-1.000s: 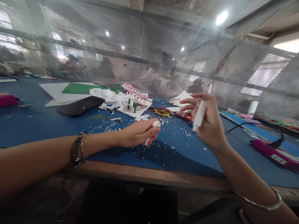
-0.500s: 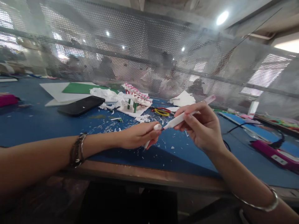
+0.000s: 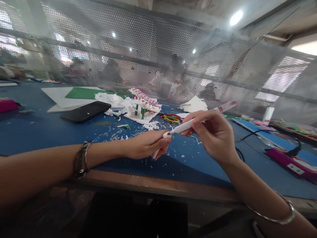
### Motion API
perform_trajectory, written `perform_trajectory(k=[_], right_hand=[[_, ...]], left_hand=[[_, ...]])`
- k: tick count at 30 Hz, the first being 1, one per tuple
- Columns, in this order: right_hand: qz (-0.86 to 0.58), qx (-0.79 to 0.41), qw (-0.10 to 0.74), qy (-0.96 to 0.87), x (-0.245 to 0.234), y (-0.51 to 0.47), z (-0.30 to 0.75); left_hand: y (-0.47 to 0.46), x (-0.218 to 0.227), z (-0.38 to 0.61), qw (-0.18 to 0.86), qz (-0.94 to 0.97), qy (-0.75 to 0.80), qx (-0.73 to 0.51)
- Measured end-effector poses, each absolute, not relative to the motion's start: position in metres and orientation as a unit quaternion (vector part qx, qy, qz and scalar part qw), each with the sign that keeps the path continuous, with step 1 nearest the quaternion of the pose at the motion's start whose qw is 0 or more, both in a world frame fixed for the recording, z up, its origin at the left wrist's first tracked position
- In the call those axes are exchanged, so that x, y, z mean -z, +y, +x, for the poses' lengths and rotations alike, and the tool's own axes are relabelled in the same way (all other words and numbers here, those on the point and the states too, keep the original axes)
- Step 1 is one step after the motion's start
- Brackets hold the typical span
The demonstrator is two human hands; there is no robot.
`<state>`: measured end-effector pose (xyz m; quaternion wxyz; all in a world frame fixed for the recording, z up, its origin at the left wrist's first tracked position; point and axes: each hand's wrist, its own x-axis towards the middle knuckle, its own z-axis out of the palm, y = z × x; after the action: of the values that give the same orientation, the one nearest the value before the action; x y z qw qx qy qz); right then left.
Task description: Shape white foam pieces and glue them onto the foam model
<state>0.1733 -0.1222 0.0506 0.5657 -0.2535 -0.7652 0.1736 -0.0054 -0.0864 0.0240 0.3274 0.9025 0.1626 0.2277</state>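
Note:
My right hand [image 3: 213, 134] is closed around a white marker pen [image 3: 182, 127] with a reddish translucent cap on its back end. The pen's tip meets the top of a small white roll [image 3: 167, 135], where a dark reddish mark shows. Closed on that roll, my left hand [image 3: 148, 143] keeps it upright between thumb and fingers; its lower end sticks out beneath them. Whether it is paper or foam I cannot tell. Behind the hands stands a small white model [image 3: 146, 102] with pink-spotted top and green and red posts.
Scissors [image 3: 172, 118] with red and yellow handles lie beside the model. Left are a black phone [image 3: 86, 112], a green sheet [image 3: 81, 93] and crumpled white scraps [image 3: 115, 100]. White shreds litter the blue table [image 3: 44, 132]. A magenta power strip [image 3: 289, 163] with a cable is right.
My right hand has shifted slightly, bringing the marker tip onto the roll's end. A dark mark now shows there. My left hand has barely moved.

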Motion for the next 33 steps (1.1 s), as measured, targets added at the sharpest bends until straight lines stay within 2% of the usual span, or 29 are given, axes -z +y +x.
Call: perform_trajectory(k=[12,17,21,33], right_hand=[[-0.251,-0.169,0.579,-0.757,-0.0516,-0.1228,0.1743],[-0.240,-0.173,0.552,-0.779,-0.0515,-0.1227,0.1745],[-0.234,-0.172,0.575,-0.765,-0.0523,-0.1239,0.1744],[-0.209,-0.161,0.543,-0.797,-0.0518,-0.1246,0.1766]], left_hand=[[-0.0871,-0.0255,-0.0053,0.292,0.911,0.159,-0.245],[-0.0863,-0.0260,-0.0049,0.288,0.914,0.168,-0.233],[-0.0855,-0.0258,-0.0048,0.272,0.917,0.159,-0.245],[-0.0822,-0.0211,-0.0044,0.305,0.901,0.144,-0.274]])
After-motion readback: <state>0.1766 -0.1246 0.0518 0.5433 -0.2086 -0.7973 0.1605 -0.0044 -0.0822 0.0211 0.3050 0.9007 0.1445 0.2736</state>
